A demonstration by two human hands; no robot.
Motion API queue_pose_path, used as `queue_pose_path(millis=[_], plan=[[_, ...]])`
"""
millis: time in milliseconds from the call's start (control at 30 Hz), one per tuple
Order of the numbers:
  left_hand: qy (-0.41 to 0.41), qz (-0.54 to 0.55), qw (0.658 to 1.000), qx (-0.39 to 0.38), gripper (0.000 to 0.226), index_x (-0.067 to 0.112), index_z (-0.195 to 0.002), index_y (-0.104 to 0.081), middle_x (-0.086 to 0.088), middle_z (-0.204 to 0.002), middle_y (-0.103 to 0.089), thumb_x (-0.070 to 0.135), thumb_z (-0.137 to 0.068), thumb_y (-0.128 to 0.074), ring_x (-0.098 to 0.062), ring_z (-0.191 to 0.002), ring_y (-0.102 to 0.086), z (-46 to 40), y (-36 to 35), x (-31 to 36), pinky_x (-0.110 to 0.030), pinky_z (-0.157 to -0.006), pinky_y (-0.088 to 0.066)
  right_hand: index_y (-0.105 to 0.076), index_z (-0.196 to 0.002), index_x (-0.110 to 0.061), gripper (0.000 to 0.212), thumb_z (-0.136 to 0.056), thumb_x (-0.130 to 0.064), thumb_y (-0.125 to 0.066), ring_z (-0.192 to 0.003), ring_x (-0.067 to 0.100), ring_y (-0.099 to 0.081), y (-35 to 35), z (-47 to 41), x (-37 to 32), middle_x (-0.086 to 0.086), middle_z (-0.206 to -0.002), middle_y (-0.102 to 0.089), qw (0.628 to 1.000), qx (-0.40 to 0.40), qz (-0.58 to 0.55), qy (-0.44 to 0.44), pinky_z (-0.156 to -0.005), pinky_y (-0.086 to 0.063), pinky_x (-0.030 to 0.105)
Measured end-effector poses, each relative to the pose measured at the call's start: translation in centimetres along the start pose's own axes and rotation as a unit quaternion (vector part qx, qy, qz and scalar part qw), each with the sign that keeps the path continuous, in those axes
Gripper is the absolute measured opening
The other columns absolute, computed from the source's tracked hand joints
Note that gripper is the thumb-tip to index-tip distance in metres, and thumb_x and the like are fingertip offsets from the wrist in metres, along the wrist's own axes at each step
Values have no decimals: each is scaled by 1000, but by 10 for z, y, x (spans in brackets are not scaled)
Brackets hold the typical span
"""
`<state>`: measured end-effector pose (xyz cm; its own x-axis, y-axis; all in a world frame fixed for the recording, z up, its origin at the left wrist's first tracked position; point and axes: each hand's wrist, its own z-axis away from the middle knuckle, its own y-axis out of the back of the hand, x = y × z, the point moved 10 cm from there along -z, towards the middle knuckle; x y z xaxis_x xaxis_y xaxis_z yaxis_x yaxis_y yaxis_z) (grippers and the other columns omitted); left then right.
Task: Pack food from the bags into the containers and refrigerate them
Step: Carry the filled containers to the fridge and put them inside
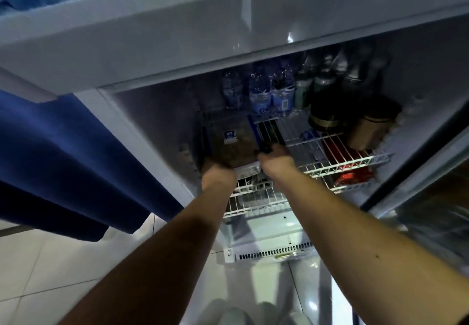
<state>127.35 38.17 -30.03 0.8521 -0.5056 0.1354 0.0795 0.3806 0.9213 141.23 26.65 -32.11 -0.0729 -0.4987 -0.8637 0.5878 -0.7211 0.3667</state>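
A clear food container (pixel 229 144) with a blue-rimmed lid and a blue label lies on the left end of the white wire shelf (pixel 337 157) inside the open fridge. Brown food shows through its lid. My left hand (pixel 217 175) grips its near left corner. My right hand (pixel 275 159) grips its right edge by the blue rim. Both arms reach forward into the fridge. My fingers are mostly hidden under and behind the container.
Water bottles (pixel 261 91) and darker bottles (pixel 327 75) stand at the shelf's back. A dark jar (pixel 326 114) and a brown jar (pixel 370 126) sit to the right. Red packages (pixel 352 172) lie on the lower shelf. The fridge door (pixel 436 185) stands open at right; blue cloth (pixel 63 162) hangs at left.
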Motion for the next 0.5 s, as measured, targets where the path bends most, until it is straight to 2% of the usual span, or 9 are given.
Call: queue_pose_path(millis=[67, 133, 200, 233, 333, 433, 500], plan=[[-14, -23, 1000, 9, 43, 9, -150, -54, -15, -156, -50, 11, -110, -40, -32, -144, -46, -11, 1, 3, -36, -115, -38, -62, -139, -18, 41, -98, -20, -60, -96, 34, -71, -4, 1, 0, 13, -114, -73, 1000, -14, 9, 4, -82, -60, 43], [-20, -33, 999, 17, 44, 9, -151, -52, -15, -157, -49, 12, -109, -40, -31, -146, -44, -17, 3, 4, -34, -117, -35, -61, -137, -19, 38, -98, -20, -59, -86, 32, -71, -2, 7, 1, 10, -101, -72, 1000, -23, -3, 11, -71, -57, 38], [-24, -16, 999, 21, 44, 6, -150, -52, -17, -157, -47, 9, -108, -40, -33, -147, -41, -15, 3, 4, -35, -119, -33, -59, -135, -20, 36, -99, -23, -58, -81, 27, -70, 6, 17, 1, 8, -102, -70, 1000, -19, -3, 20, -64, -55, 34], [-12, 8, 1000, 15, 43, 3, -147, -55, -18, -155, -50, 7, -107, -41, -34, -145, -43, -8, 3, 2, -37, -117, -35, -58, -135, -21, 36, -99, -23, -59, -79, 24, -70, 12, 23, 1, 7, -107, -71, 999, -12, 3, 29, -65, -56, 33], [21, 141, 989, 34, 33, -3, -130, -64, -19, -134, -64, 6, -106, -43, -38, -124, -61, 22, 7, -6, -38, -97, -49, -51, -147, -18, 49, -99, -16, -60, -88, 17, -61, 29, 48, -7, 4, -119, -67, 997, 13, 31, 71, -76, -49, 29], [6, 227, 971, 80, 30, 0, -128, -57, -24, -128, -63, 14, -105, -44, -40, -115, -62, 54, 10, -16, -49, -103, -51, -53, -146, -16, 48, -99, -17, -60, -102, 14, -61, 35, 77, -9, -1, -125, -64, 993, -9, 65, 96, -85, -46, 26], [-40, 220, 971, 85, 39, 9, -139, -55, -17, -140, -59, 17, -101, -50, -35, -126, -58, 74, 6, -15, -50, -110, -48, -56, -142, -18, 42, -100, -19, -61, -103, 13, -61, 33, 97, -4, -6, -123, -63, 989, -36, 107, 92, -86, -47, 26]])
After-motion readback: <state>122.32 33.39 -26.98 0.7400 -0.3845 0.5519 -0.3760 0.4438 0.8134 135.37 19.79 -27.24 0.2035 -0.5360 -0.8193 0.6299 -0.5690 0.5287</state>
